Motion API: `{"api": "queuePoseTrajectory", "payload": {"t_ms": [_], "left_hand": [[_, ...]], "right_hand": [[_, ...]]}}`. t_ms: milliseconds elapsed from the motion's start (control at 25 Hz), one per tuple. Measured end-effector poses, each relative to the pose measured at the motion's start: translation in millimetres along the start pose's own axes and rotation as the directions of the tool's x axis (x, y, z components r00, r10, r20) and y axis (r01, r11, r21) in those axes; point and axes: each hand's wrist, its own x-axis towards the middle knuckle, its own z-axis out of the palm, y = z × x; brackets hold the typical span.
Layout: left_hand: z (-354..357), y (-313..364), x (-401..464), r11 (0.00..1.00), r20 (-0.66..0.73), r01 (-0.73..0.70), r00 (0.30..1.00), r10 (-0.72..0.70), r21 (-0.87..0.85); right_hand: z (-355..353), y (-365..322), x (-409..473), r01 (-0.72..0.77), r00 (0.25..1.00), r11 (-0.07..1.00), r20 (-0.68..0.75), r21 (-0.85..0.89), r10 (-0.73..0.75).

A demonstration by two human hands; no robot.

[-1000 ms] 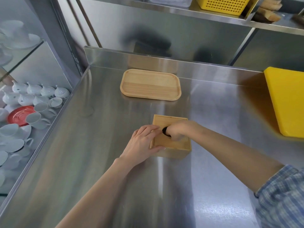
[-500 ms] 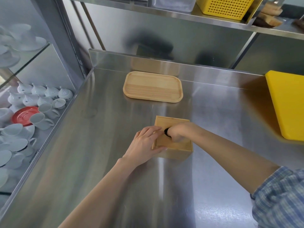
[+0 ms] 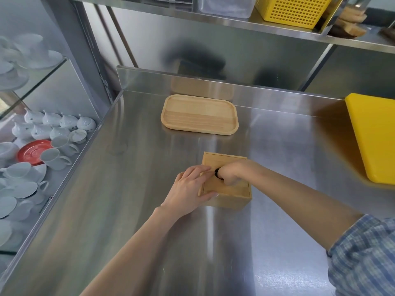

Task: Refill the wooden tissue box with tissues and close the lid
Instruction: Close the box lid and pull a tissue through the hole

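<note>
Wooden tissue box (image 3: 232, 190) at 6 o'clock of wooden tray (image 3: 199, 114). Left hand (image 3: 189, 192) braces box's 9 o'clock side; right hand (image 3: 229, 175), fingers hooked in lid (image 3: 226, 175) hole (tissues unseen). Lift lid straight, steady.

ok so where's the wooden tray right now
In the head view the wooden tray lies flat at the back of the steel counter, near the backsplash, beyond the wooden tissue box and apart from it.
</note>
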Motion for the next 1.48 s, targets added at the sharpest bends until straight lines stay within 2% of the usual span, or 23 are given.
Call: {"api": "queuePoseTrajectory", "payload": {"t_ms": [280,560,720,880,960,1040,1120,1200,1360,1480], "left_hand": [[-1,3,0,1.0,-0.006,0.016,1.0,-0.016,0.016],[-2,5,-1,1.0,-0.014,0.019,1.0,-0.019,0.01],[-2,15,9,0.999,-0.079,0.048,0.996,-0.046,0.02],[-4,27,34,0.992,-0.054,0.107,0.993,-0.103,0.07],[-4,30,41,0.991,-0.043,0.103,0.994,-0.099,0.083],[-2,31,39,0.993,-0.064,0.102,0.993,-0.098,0.067],[0,30,36,0.993,-0.095,0.115,0.989,-0.112,0.022],[0,29,35,0.992,-0.104,0.123,0.987,-0.124,-0.008],[-2,29,36,0.988,-0.1,0.141,0.984,-0.146,-0.063],[-5,33,39,0.986,-0.097,0.12,0.987,-0.131,-0.117]], "right_hand": [[19,17,-3,0.109,0.98,0.991,-0.173,0.073,-0.095],[27,41,-37,0.275,0.944,0.88,-0.282,0.388,-0.171],[39,40,-40,0.327,0.921,0.82,-0.355,0.47,-0.164],[47,38,-41,0.343,0.891,0.787,-0.444,0.512,-0.099],[52,35,-38,0.338,0.825,0.776,-0.565,0.533,0.029],[57,30,-34,0.252,0.764,0.794,-0.617,0.554,0.188],[60,25,-29,0.153,0.753,0.803,-0.594,0.576,0.283],[62,22,-24,0.138,0.749,0.788,-0.584,0.6,0.313],[65,22,-25,0.191,0.675,0.766,-0.648,0.614,0.352],[68,21,-31,0.222,0.658,0.761,-0.67,0.609,0.344]]}}
